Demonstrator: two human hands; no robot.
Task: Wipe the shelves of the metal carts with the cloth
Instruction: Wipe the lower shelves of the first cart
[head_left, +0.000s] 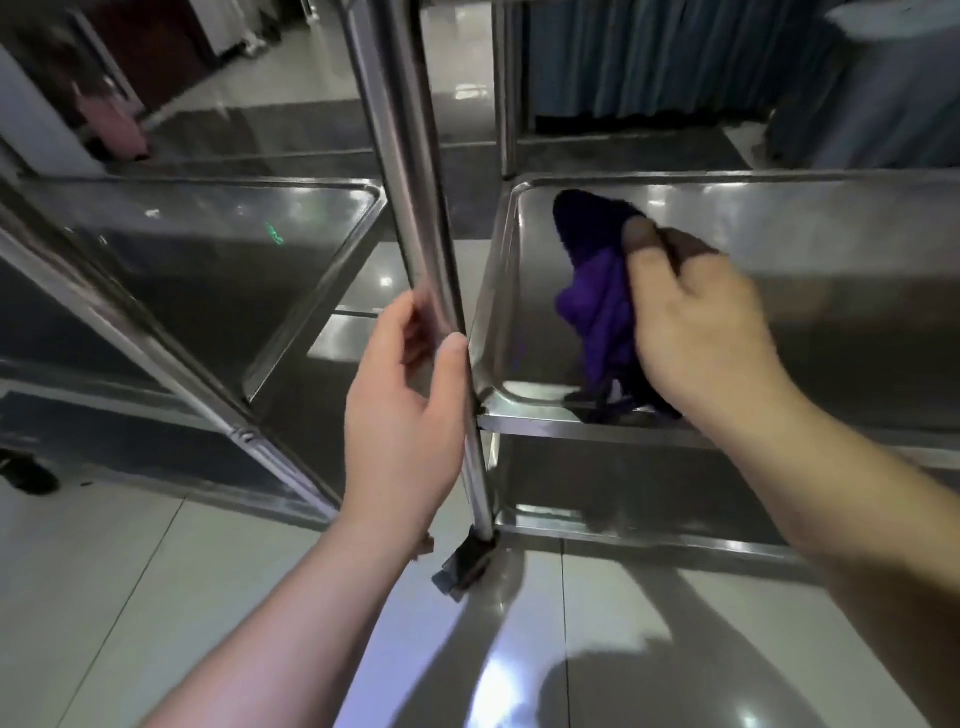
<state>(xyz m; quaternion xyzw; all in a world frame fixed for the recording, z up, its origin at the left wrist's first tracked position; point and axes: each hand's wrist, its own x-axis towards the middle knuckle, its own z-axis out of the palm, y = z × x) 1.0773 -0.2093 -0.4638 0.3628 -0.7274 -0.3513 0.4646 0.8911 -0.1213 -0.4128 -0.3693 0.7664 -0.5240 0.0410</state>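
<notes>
Floor tiles (156, 597) fill the nearest part of the view, glossy and pale, with both bare forearms reaching over them toward two metal carts. Closest in, the left hand (405, 415) wraps the upright post (415, 208) at the near corner of the right cart, thumb on one side of the tube and fingers curled round the other, so it grips the post and steadies the frame. Below it the post ends at a caster (465, 564) on the floor.

Just beyond, the right hand (696, 322) reaches into the middle shelf (831, 234) of that cart, a shallow steel tray with a raised rim. Its thumb and fingers pinch a bunched purple cloth (597, 301), which hangs down and trails across the tray bottom near the shelf's near left corner. The step in hand looks like wiping this shelf, begun at the corner. The rest of the tray stretches away to the right, so the next move seems to call for pressing the cloth flatter and sweeping it along the tray while the left hand holds the cart from rolling.

To the left stands the second cart (218, 249), its tray bare of any cloth. Farther back a dark curtain (675, 62) hangs.
</notes>
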